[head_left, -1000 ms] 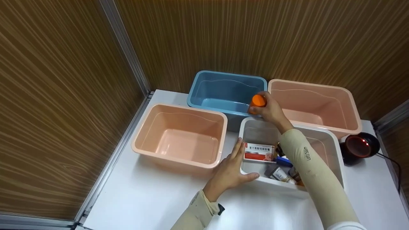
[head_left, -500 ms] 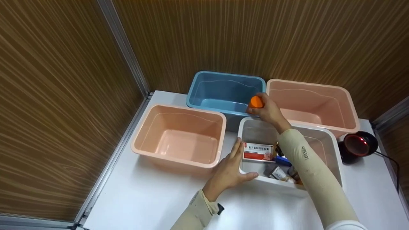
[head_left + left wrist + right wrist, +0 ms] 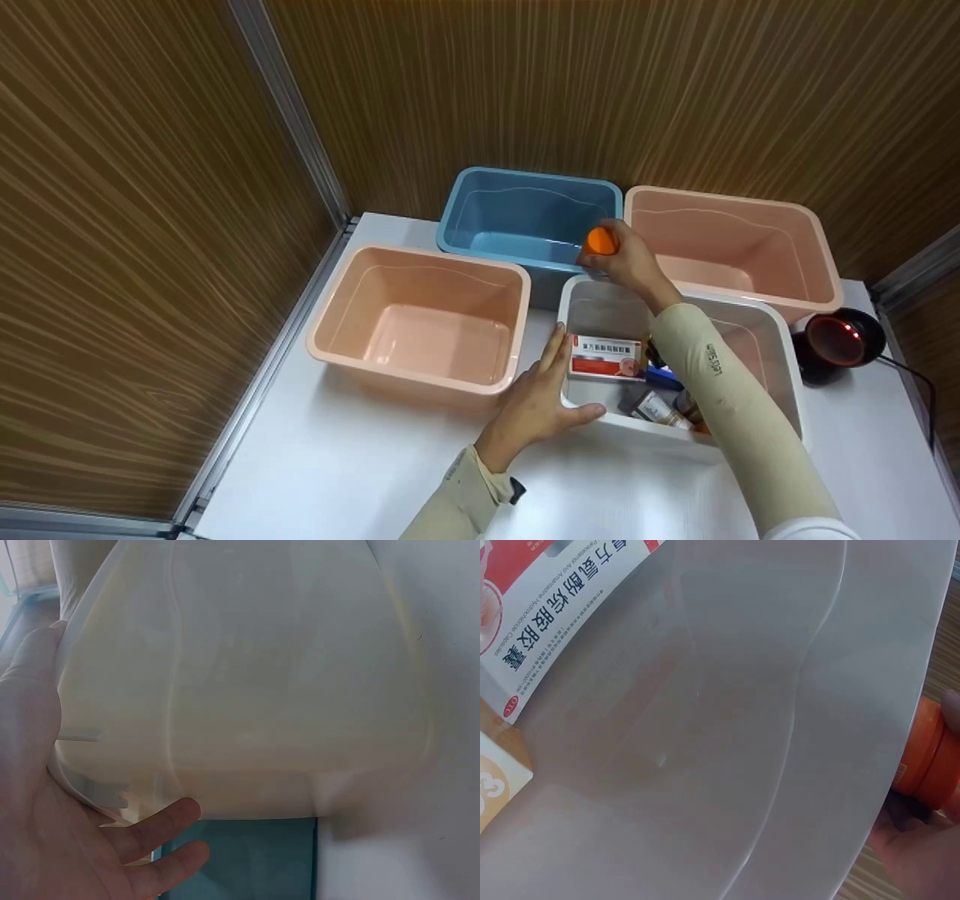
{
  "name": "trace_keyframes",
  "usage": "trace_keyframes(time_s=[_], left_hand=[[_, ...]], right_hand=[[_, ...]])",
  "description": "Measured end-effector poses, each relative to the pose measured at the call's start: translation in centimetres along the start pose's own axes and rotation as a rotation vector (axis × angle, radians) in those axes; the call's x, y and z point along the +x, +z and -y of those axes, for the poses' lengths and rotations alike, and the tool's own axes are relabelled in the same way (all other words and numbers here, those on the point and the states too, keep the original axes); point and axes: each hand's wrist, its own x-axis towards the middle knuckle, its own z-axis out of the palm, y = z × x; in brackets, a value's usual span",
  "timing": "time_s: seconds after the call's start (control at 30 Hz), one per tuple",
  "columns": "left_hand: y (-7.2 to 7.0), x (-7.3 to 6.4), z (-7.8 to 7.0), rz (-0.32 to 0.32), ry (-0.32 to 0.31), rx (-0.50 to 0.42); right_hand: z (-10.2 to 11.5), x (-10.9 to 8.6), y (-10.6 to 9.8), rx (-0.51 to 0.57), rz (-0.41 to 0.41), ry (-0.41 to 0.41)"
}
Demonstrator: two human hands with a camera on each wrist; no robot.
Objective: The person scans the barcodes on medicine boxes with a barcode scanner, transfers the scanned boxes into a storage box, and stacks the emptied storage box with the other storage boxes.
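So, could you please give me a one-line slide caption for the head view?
Right hand holds an orange object over the blue bin; left hand grips the white bin.

orange bottle (image 3: 601,241): small, round orange end toward camera | held in right hand (image 3: 630,262), off the surface | hung over blue bin (image 3: 480,191) near-right rim, just beyond white bin (image 3: 780,352) | white bin: left hand (image 3: 536,405) gripped its left corner
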Motion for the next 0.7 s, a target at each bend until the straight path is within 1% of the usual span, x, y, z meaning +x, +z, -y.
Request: trace_keyframes(time_s=[0.07,0.17,0.3,0.43,0.53,0.63,0.7], left_hand=[[0.0,0.0,0.0,0.004,-0.001,0.000],[0.0,0.0,-0.1,0.012,-0.005,-0.001],[0.0,0.2,-0.1,0.018,-0.002,-0.010],[0.1,0.2,0.0,0.022,-0.002,-0.018],[0.1,0.2,0.2,0.019,-0.007,-0.023],[0.0,0.1,0.3,0.023,-0.021,-0.028],[0.0,0.1,0.4,0.024,-0.030,-0.033]], right_hand=[[-0.1,-0.1,-0.1,-0.011,-0.002,-0.001],[-0.1,-0.2,-0.2,-0.018,-0.003,0.019],[-0.1,-0.3,-0.4,-0.011,-0.005,0.026],[-0.3,-0.5,-0.6,0.005,-0.017,0.007],[-0.5,-0.7,-1.1,0.045,-0.024,0.006],[-0.5,-1.2,-2.0,0.095,-0.024,0.034],[-0.5,-1.6,-2.7,0.102,-0.021,0.050]])
